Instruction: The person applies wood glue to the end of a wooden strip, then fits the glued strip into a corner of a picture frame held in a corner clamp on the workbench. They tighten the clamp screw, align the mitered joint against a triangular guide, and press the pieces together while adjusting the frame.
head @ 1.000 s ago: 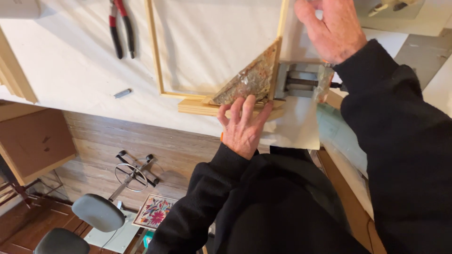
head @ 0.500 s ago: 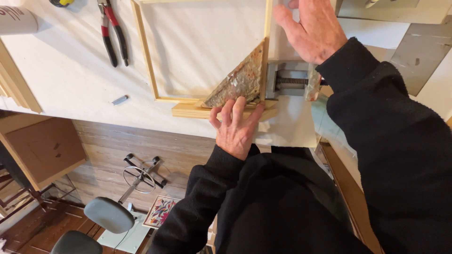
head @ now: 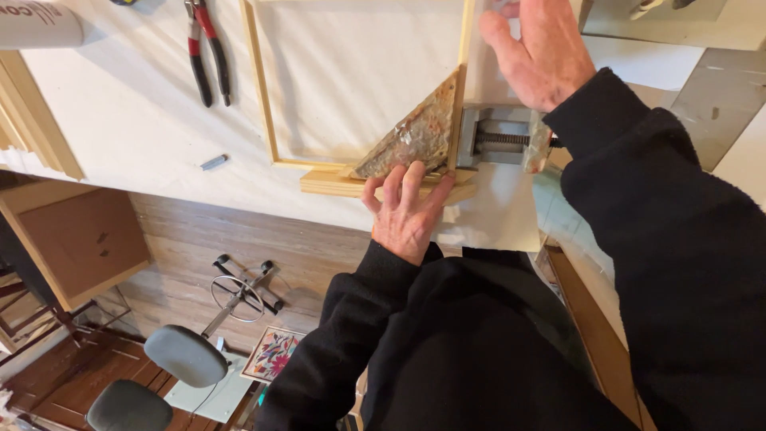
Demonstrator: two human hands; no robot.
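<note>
The left hand point(head: 407, 211) lay flat in the lower middle of the frame, fingers spread and open, pressing down on the near rail of a wooden frame point(head: 267, 96) where that rail met the corner clamp point(head: 447, 144). It gripped nothing; it only held the wood down. The right hand point(head: 535, 52) sat in the upper right, fingers loosely curled and resting against the frame's upright rail just above the clamp. Whether it pinched the rail or merely steadied it could not be told, since the fingertips ran off the top edge.

The frame lay on a white table point(head: 128, 128), its lower right corner seated in the clamp. The clamp's triangular plate, crusted with what looked like old glue, filled the inside of the corner, and the metal screw point(head: 499, 140) pointed out to the right, just below the right hand.

Judging by how things lay, the two rails were already set together and seated in the clamp. Whether the screw was drawn tight could not be seen.

Red-handled pliers point(head: 207, 48) lay at the upper left, well apart from both hands, and a small grey marker point(head: 214, 162) sat near the table's edge. A stool point(head: 185, 355) stood on the floor at the lower left.
</note>
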